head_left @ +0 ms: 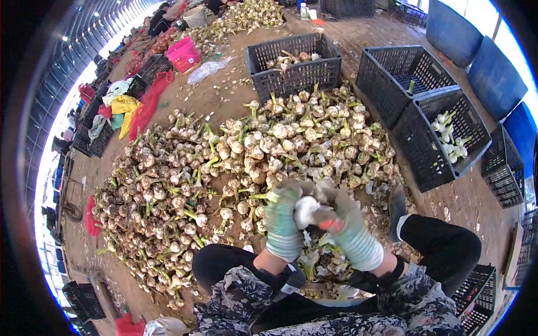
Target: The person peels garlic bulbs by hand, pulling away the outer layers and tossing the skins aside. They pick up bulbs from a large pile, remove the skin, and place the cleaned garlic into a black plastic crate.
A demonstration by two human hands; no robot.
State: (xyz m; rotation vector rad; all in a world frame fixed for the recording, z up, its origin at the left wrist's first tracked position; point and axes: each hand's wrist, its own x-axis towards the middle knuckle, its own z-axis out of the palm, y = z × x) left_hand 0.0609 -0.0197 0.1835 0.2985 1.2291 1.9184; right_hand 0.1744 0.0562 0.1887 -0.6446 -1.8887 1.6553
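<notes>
My left hand [284, 215], in a green and white work glove, is closed round a white garlic bulb [305, 211] in front of my lap. Close against it from the right is my right hand [354, 227], gloved alike and somewhat blurred. Its fingers are wrapped round a small red-handled tool [332, 225], whose working end I cannot make out. Under and beyond both hands spreads a large heap of garlic bulbs [168, 190] with cut green stems and soil on them. Loose peeled skins [322, 260] lie between my legs.
A black crate [294, 78] with a few bulbs stands behind the heap. To the right are another black crate [386, 84] and one holding cleaner garlic [412, 140]. A pink basket [184, 55], red net bags [151, 103] and a farther garlic pile [246, 19] lie beyond.
</notes>
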